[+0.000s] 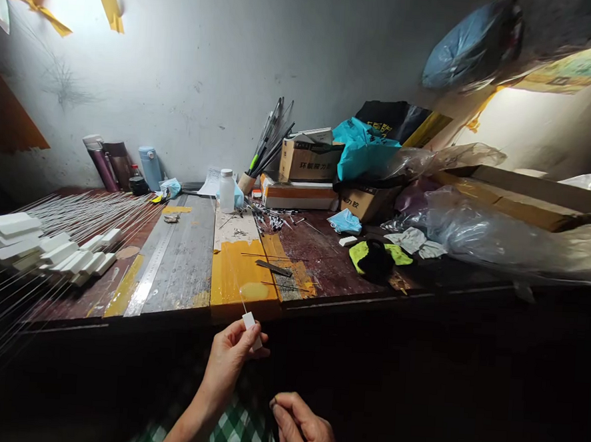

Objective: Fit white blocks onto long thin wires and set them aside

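My left hand [232, 354] is closed on a small white block [253, 329], in front of the table's front edge. A thin pale rod sticks up from the block toward the orange-taped patch [235, 271] of the table. Lower and to the right, my right hand [303, 427] has its thumb and index finger pinched together; whatever is between them is too small to make out. A yellowish glossy spot [254, 291] lies on the tape just beyond the block. Dark thin rods and a flat grey strip [273, 268] rest nearby.
Many white blocks on thin rods [68, 254] cover the table's left side. A steel ruler [152, 275] lies beside them. Farther back stand a white bottle [226, 190] and cardboard boxes [310, 160]. At right are a black-and-lime cloth [377, 258] and clear plastic bags [495, 233].
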`<state>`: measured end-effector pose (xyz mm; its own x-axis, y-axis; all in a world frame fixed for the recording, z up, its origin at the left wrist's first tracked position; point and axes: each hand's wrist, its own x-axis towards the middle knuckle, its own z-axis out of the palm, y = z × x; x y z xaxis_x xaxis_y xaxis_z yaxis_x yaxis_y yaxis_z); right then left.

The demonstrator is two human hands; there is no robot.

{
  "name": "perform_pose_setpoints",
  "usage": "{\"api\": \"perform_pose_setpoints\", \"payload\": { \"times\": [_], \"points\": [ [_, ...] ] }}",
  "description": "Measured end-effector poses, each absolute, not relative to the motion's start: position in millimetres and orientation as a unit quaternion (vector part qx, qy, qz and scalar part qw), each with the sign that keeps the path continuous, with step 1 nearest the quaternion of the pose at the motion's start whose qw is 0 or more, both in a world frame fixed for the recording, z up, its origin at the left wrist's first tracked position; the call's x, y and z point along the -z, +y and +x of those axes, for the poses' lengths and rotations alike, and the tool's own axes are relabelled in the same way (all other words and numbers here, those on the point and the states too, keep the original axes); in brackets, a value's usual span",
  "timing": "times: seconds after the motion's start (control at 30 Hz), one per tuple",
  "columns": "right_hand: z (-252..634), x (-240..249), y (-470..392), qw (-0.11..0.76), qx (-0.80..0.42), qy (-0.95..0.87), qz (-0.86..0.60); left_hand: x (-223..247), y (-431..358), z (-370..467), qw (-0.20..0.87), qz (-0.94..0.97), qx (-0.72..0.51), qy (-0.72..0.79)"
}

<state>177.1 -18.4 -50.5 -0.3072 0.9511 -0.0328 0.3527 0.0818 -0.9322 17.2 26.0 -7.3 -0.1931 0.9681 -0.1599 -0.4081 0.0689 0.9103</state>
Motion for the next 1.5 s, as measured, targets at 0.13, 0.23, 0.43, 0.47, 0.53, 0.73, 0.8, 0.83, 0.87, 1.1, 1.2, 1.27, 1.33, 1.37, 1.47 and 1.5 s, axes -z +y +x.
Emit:
{"api": "perform_pose_setpoints", "payload": {
  "times": [0.13,0.23,0.43,0.47,0.53,0.73,0.8,0.83,0.87,1.1,1.2,1.27,1.33,1.37,1.47,1.5],
  "points": [
    [169,46,-5,0.335,-0.429,-0.682,-0.488,13,27,25,0.573,0.299,-0.606,0.464],
    [161,47,6,0.36,-0.399,-0.696,-0.476,15,27,27,0.568,0.301,-0.594,0.484],
    [149,41,20,0.37,-0.373,-0.713,-0.464,19,36,25,0.546,0.336,-0.584,0.497],
    [149,39,21,0.367,-0.376,-0.714,-0.464,19,37,25,0.544,0.337,-0.585,0.499],
    [147,36,22,0.361,-0.386,-0.711,-0.464,19,39,23,0.54,0.337,-0.585,0.502],
    [143,38,24,0.382,-0.402,-0.691,-0.463,20,38,20,0.536,0.337,-0.584,0.508],
    [144,39,24,0.375,-0.43,-0.682,-0.456,21,37,20,0.535,0.338,-0.582,0.511],
    [145,39,24,0.368,-0.446,-0.678,-0.455,21,37,20,0.535,0.338,-0.581,0.512],
    [146,39,25,0.362,-0.459,-0.673,-0.453,20,36,20,0.536,0.338,-0.579,0.513],
    [150,41,24,0.345,-0.556,-0.621,-0.431,18,33,21,0.541,0.341,-0.568,0.518],
    [149,41,24,0.349,-0.601,-0.577,-0.43,19,33,21,0.539,0.341,-0.567,0.521],
    [149,39,23,0.345,-0.619,-0.563,-0.426,19,33,21,0.54,0.341,-0.566,0.522],
    [151,34,23,0.336,-0.634,-0.559,-0.415,18,32,20,0.542,0.343,-0.563,0.521],
    [151,32,24,0.332,-0.642,-0.558,-0.408,18,32,20,0.544,0.343,-0.562,0.52],
    [153,26,24,0.328,-0.655,-0.557,-0.391,18,32,19,0.546,0.345,-0.561,0.518],
    [153,25,24,0.326,-0.656,-0.56,-0.387,18,32,19,0.545,0.347,-0.561,0.518]
  ]
}}
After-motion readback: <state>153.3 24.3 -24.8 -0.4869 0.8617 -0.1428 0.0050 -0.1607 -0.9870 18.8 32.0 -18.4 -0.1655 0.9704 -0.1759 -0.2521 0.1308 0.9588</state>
